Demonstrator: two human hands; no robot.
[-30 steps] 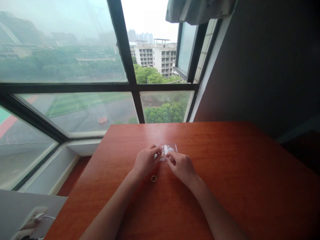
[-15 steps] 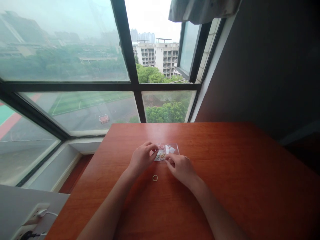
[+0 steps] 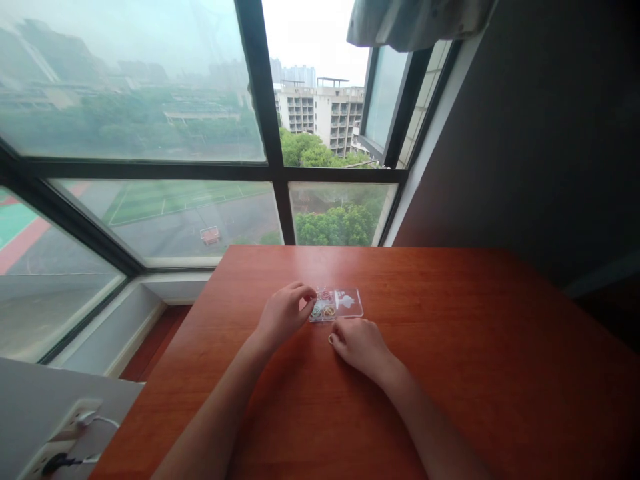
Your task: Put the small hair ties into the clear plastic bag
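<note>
A small clear plastic case [image 3: 323,320] lies open on the table, its lid [image 3: 349,303] folded out to the right with a white shape on it. Its compartments hold thin ring-shaped hair ties: reddish ones [image 3: 327,295] at the back, greenish ones [image 3: 316,311] at front left, yellow ones [image 3: 329,311] at front right. My left hand [image 3: 286,311] grips the case's left edge between curled thumb and fingers. Just in front of the case, my right hand [image 3: 361,341] pinches a pale yellow hair tie [image 3: 331,339], close to the tabletop.
The reddish-brown wooden table [image 3: 450,320] extends around the case on every side. Behind it are dark-framed windows [image 3: 277,173], with one pane swung outward. A dark wall [image 3: 525,133] rises at the right. Wall sockets with plugs [image 3: 75,427] sit at lower left.
My right hand has moved back from the case toward me. The pale yellow hair tie that lay alone on the table is now at its fingertips. My left hand stays at the case.
</note>
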